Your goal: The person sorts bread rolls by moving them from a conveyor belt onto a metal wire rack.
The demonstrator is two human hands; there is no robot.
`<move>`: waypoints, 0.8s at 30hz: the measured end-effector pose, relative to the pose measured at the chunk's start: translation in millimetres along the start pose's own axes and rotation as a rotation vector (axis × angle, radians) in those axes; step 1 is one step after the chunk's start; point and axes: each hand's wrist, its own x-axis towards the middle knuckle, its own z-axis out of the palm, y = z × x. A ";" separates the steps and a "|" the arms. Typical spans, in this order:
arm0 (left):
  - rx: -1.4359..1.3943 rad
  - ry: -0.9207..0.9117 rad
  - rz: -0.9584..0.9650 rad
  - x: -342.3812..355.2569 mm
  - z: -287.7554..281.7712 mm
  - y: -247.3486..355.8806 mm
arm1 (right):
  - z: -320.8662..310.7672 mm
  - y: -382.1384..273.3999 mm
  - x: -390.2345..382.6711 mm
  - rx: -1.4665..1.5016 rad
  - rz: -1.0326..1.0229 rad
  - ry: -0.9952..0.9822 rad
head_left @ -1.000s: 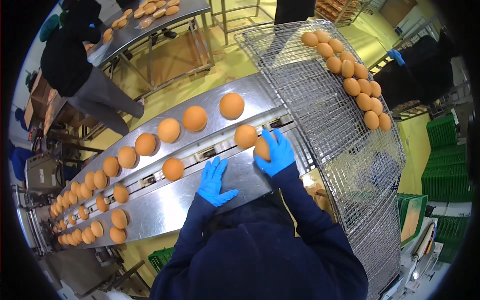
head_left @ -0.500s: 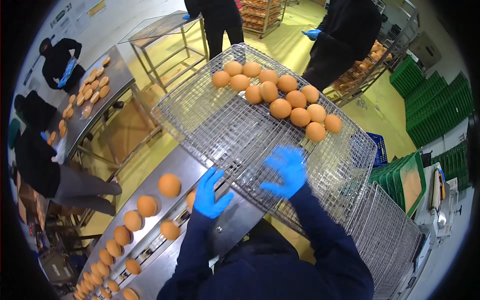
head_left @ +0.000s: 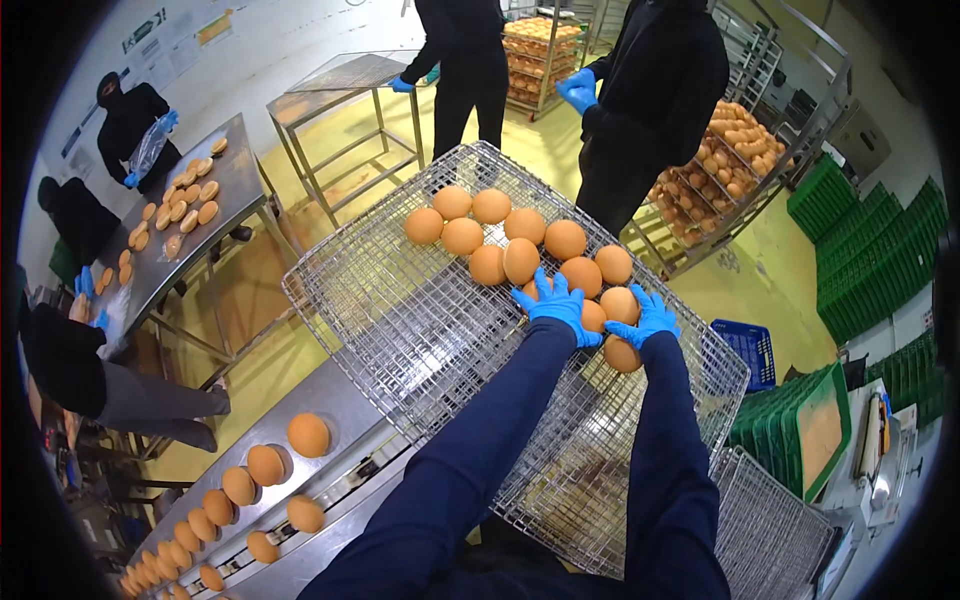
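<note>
Several round brown buns (head_left: 565,239) lie in a cluster on the far half of a wire rack (head_left: 400,320) in front of me. My left hand (head_left: 556,310), in a blue glove, reaches onto the near side of the cluster, its fingers curled over a bun. Beside it my right hand (head_left: 648,322), also gloved in blue, cups the right end, its thumb across a bun (head_left: 622,353). One bun (head_left: 592,316) shows between the two hands. Parts of the buns underneath are hidden by my fingers.
More buns (head_left: 238,486) run in rows along a metal conveyor (head_left: 340,400) at lower left. Coworkers stand around a bun-covered table (head_left: 235,150) and beyond my rack. A loaded trolley (head_left: 690,225), green crates (head_left: 860,250) and a blue crate (head_left: 745,350) stand right.
Both my hands have moved forward and, the left especially, to the right, from the rack's near side onto the buns. My view has shifted slightly. Conveyor buns have changed places.
</note>
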 end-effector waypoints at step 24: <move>-0.213 0.630 -0.664 -474.7 174.8 -259.5 | 112.9 -224.1 -268.5 0.406 -0.895 0.258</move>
